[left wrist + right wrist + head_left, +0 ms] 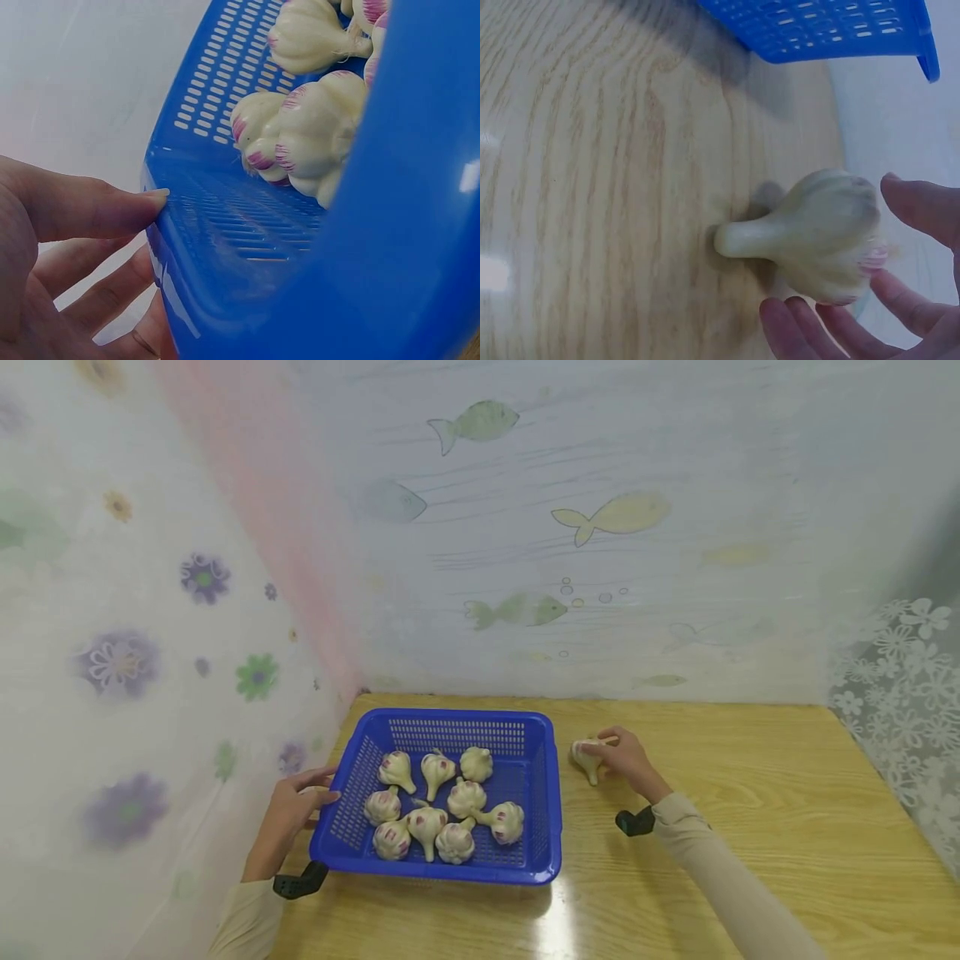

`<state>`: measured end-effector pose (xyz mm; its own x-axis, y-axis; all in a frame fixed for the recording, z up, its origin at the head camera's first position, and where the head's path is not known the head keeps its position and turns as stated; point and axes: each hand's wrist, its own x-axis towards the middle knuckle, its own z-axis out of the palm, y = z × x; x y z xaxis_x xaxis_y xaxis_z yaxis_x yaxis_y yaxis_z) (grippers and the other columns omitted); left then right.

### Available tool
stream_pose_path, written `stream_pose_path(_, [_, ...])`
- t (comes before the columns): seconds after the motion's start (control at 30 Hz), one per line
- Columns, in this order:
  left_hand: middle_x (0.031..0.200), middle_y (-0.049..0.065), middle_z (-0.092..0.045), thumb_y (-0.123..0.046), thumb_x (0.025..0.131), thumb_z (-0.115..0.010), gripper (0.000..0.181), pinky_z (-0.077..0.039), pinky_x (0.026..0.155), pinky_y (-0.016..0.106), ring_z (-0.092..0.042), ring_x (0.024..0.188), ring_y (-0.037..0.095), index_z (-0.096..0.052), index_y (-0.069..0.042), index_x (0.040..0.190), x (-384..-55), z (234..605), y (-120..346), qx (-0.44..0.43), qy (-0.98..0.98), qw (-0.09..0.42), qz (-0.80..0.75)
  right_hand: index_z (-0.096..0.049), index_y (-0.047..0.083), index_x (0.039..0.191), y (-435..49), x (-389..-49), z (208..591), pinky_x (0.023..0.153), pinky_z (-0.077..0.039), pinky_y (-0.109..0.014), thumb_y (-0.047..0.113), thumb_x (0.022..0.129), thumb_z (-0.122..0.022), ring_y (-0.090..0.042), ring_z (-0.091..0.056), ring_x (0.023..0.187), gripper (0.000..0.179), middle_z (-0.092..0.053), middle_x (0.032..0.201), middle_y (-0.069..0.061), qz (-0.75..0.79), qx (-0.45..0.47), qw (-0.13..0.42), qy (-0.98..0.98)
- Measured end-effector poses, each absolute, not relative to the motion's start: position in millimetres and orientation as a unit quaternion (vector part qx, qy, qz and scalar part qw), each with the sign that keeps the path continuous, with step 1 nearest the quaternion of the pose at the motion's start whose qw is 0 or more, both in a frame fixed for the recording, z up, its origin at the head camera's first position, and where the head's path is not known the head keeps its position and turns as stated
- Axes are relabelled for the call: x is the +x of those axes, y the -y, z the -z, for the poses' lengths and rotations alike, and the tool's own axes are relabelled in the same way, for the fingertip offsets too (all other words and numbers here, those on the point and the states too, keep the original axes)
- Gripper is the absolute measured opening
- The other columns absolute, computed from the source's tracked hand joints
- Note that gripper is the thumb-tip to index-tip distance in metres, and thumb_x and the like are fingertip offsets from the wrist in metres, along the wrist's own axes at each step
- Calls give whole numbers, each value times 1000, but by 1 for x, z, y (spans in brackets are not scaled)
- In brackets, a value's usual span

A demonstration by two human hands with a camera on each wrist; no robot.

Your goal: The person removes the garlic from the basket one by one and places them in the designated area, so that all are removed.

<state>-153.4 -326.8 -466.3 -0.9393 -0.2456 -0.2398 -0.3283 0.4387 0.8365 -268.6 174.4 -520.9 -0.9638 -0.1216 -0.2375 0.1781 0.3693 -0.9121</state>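
A blue plastic basket [557, 810] with slotted walls stands on the wooden table, several garlic bulbs [427, 827] lying inside it. My left hand [281, 814] pinches the basket's left rim, its thumb [142, 210] on top and the other fingers against the outer wall. To the right of the basket, one more garlic bulb [821, 232] lies on the tabletop with its stem toward me. Around its root end is my right hand [628, 760]. The right wrist view shows the index fingertip at the root, while the thumb [922, 202] stands a little apart from the bulb.
The wooden table [750, 777] meets a painted wall [480, 668] at the back and another wall [187, 735] close on the left. A black wrist mount [635, 822] sits below the right hand, another [302, 881] near the basket's front left corner.
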Motion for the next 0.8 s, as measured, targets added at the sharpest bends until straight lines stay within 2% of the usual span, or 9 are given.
stream_pose_path(0.23, [124,19,-53,-16,87,-64,51,-54,68,40,-61,84,23,-53,-10,135,-154,468,328,-167,-850,39,-498,-42,-8,128,-179,-272,504,81,-48,-48,29,89,-64,-38,-54,103,58,-51,120,-30,509,-16,129,-851])
stream_pose_path(0.37, [124,19,-53,-17,86,-64,51,-54,68,40,-61,83,23,-53,-9,135,-155,469,329,-166,-851,37,-496,-44,-7,128,-181,-276,490,84,-46,-52,29,90,-64,-40,-51,107,56,-50,123,-30,495,-34,130,-858])
stream_pose_path(0.67, [124,20,-53,-17,86,-64,51,-54,68,40,-62,83,23,-53,-9,135,-155,470,329,-163,-849,34,-501,-46,-4,128,-175,-277,457,87,-46,-52,26,90,-63,-42,-46,117,52,-45,130,-31,492,-67,149,-855])
stream_pose_path(0.8, [123,20,-53,-17,86,-65,50,-54,66,38,-62,83,22,-54,-9,135,-155,471,329,-161,-846,35,-507,-47,-4,129,-168,-275,448,85,-47,-51,26,90,-63,-43,-48,114,51,-46,128,-31,496,-85,161,-849])
